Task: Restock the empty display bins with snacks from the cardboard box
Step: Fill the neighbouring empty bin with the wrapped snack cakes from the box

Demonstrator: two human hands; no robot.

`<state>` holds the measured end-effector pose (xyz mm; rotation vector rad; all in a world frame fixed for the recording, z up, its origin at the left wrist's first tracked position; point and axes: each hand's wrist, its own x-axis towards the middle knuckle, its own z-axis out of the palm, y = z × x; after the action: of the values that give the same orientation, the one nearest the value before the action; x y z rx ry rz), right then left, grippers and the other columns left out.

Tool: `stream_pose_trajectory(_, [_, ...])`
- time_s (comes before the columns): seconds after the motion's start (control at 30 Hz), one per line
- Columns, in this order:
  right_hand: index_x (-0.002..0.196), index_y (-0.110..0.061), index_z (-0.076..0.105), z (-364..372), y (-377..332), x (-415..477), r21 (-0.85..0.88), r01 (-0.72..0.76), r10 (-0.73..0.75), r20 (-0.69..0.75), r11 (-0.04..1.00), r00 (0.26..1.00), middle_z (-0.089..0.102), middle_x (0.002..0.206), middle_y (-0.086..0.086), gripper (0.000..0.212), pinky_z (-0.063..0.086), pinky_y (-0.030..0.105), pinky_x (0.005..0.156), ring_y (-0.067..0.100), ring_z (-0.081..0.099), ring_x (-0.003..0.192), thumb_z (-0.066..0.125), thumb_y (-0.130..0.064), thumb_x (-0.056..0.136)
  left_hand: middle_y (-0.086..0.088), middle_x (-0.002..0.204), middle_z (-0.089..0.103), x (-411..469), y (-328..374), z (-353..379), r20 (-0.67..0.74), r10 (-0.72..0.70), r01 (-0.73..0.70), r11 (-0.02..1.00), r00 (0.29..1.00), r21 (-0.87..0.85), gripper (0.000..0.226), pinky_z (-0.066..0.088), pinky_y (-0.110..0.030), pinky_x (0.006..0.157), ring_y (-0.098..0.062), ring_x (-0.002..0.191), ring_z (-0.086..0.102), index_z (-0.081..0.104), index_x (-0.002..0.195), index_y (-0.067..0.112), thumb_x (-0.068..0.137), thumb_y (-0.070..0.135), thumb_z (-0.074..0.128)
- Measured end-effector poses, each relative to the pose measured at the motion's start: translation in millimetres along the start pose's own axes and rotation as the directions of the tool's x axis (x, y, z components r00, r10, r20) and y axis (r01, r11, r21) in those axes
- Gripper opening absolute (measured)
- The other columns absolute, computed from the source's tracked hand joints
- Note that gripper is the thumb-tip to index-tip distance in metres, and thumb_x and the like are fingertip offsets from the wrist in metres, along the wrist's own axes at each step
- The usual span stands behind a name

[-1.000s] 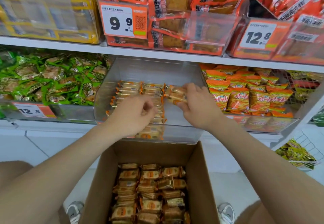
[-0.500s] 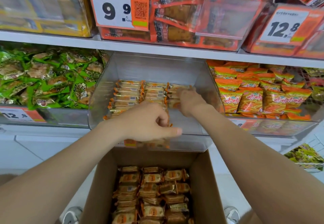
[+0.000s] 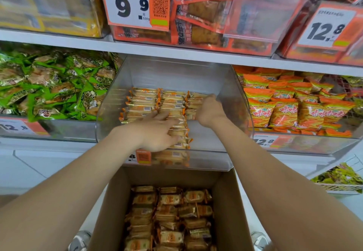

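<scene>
A clear display bin [image 3: 231,85] on the middle shelf holds three rows of orange-edged snack packets [image 3: 143,101]. My left hand [image 3: 157,130] lies on the middle row with its fingers straight and spread, pressing the packets. My right hand [image 3: 209,111] is deeper in the bin at the right-hand row, with its fingers curled over the packets there; the fingertips are hidden behind the hand. Below the bin stands an open cardboard box [image 3: 110,211], filled with more of the same packets [image 3: 170,217].
A bin of green packets [image 3: 49,89] sits to the left and a bin of orange packets [image 3: 290,103] to the right. The shelf above carries red packets [image 3: 202,10] and a 9.9 price tag [image 3: 127,4]. A wire basket [image 3: 339,180] is at lower right.
My right hand carried a packet from above the bin's front to the right-hand row at the back. My left hand opened its fingers and laid them flat on the middle row.
</scene>
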<state>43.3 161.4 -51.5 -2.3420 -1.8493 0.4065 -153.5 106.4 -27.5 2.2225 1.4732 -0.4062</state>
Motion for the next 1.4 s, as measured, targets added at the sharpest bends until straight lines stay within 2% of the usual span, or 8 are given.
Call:
stream_pose_trajectory(0.23, [0.155, 0.013, 0.010, 2, 0, -9, 0.015, 0.072, -0.073, 0.083, 0.997, 0.994, 0.053, 0.142, 0.029, 0.077, 0.042, 0.034, 0.082, 0.042, 0.055, 0.129, 0.059, -0.014, 0.102, 0.009, 0.176, -0.006, 5, 2, 6, -0.105, -0.021, 0.020, 1.000, 0.994, -0.013, 0.071, 0.010, -0.060, 0.129, -0.028, 0.162, -0.007, 0.016, 0.165, 0.044, 0.103, 0.065, 0.043])
stream_pose_trajectory(0.5, [0.127, -0.005, 0.057, 0, 2, -11, -0.141, 0.111, -0.133, -0.164, 0.984, 0.977, 0.061, 0.127, 0.024, 0.043, 0.055, 0.044, 0.089, 0.044, 0.063, 0.115, 0.063, 0.009, 0.087, -0.002, 0.162, 0.040, -8, 5, 7, -0.300, 0.015, -0.014, 1.000, 0.954, 0.004, 0.059, 0.040, -0.052, 0.117, -0.030, 0.148, 0.039, 0.045, 0.155, 0.031, 0.102, 0.057, 0.050])
stream_pose_trajectory(0.7, [0.124, -0.007, 0.068, -13, 11, -23, -0.066, 0.198, -0.203, -0.085, 0.978, 0.975, 0.066, 0.123, 0.022, 0.040, 0.059, 0.045, 0.094, 0.041, 0.066, 0.114, 0.059, 0.007, 0.088, 0.003, 0.116, 0.069, -33, 5, 9, -0.553, 0.053, -0.079, 0.997, 0.832, -0.023, 0.029, 0.057, -0.042, 0.081, -0.024, 0.098, 0.064, 0.066, 0.123, 0.029, 0.104, 0.043, 0.049])
stream_pose_trajectory(0.97, [0.120, -0.014, 0.072, -48, 24, -76, -0.025, 0.369, -0.367, -0.186, 0.929, 0.911, 0.074, 0.099, 0.014, 0.039, 0.061, 0.044, 0.082, 0.035, 0.070, 0.094, 0.058, -0.001, 0.086, 0.013, 0.104, 0.065, -77, 6, 25, -0.742, 0.234, -0.306, 0.951, 0.628, 0.042, 0.018, 0.055, -0.038, 0.084, -0.012, 0.100, 0.062, 0.067, 0.114, 0.031, 0.100, 0.031, 0.056])
stream_pose_trajectory(1.07, [0.107, -0.023, 0.075, -58, 29, -126, 0.073, 0.485, -0.455, -0.252, 0.871, 0.854, 0.076, 0.083, 0.000, 0.028, 0.059, 0.030, 0.072, 0.017, 0.071, 0.072, 0.056, -0.009, 0.091, 0.015, 0.081, 0.062, -105, 11, 33, -0.669, 0.304, -0.414, 0.910, 0.678, -0.007, 0.011, 0.049, -0.029, 0.071, -0.005, 0.081, 0.058, 0.063, 0.093, 0.036, 0.098, 0.027, 0.060])
stream_pose_trajectory(1.17, [0.093, -0.024, 0.074, -55, 32, -190, 0.211, 0.577, -0.572, -0.089, 0.789, 0.815, 0.067, 0.068, -0.015, 0.021, 0.044, 0.012, 0.057, 0.002, 0.064, 0.061, 0.060, -0.010, 0.090, 0.014, 0.075, 0.064, -115, 13, 60, -0.382, 0.333, -0.383, 0.921, 0.862, -0.064, 0.015, 0.050, -0.028, 0.069, -0.003, 0.074, 0.059, 0.064, 0.084, 0.032, 0.098, 0.031, 0.060])
stream_pose_trajectory(1.3, [0.094, -0.023, 0.075, 4, 48, -223, 0.082, 0.579, -0.569, 0.342, 0.811, 0.748, 0.067, 0.072, -0.013, 0.020, 0.052, 0.019, 0.071, 0.003, 0.061, 0.068, 0.056, -0.016, 0.093, 0.012, 0.091, 0.067, -94, 18, 123, 0.094, 0.207, -0.213, 0.975, 0.974, 0.063, 0.012, 0.051, -0.032, 0.076, -0.010, 0.084, 0.062, 0.070, 0.098, 0.028, 0.099, 0.036, 0.060])
stream_pose_trajectory(1.4, [0.085, -0.019, 0.066, 62, 71, -218, -0.044, 0.490, -0.415, 0.470, 0.870, 0.779, 0.064, 0.081, -0.003, 0.018, 0.060, 0.037, 0.075, 0.013, 0.063, 0.076, 0.054, -0.013, 0.097, 0.003, 0.108, 0.067, -65, 10, 166, 0.232, 0.110, -0.126, 0.990, 0.966, 0.055, 0.016, 0.058, -0.041, 0.087, -0.020, 0.098, 0.065, 0.069, 0.109, 0.026, 0.100, 0.037, 0.060])
